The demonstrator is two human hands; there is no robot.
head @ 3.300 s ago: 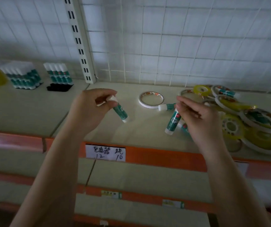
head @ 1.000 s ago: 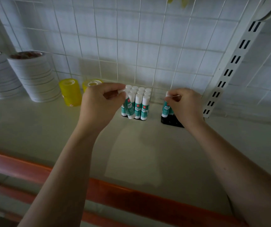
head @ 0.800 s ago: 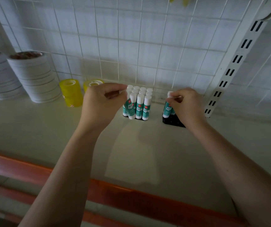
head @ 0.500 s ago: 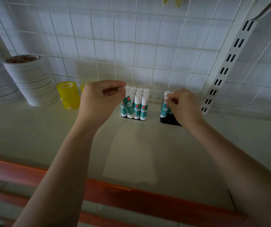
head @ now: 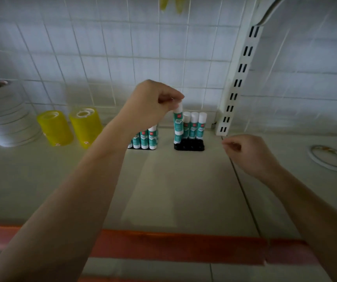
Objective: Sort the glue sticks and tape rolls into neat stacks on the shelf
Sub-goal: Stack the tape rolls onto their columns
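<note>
while the left hand (head: 151,102) pinches a glue stick (head: 178,124) by its cap, upright over the black holder (head: 190,145) on the shelf (head: 173,186), three sticks (head: 194,125) standing behind, right hand (head: 249,153) loosely curled, grip empty, yellow tape rolls (head: 70,127) to the left

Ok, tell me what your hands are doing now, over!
Left hand pinches a glue stick by its cap, above the black holder. Right hand loosely curled, holding nothing. Three sticks already stand there; front slots free.
</note>
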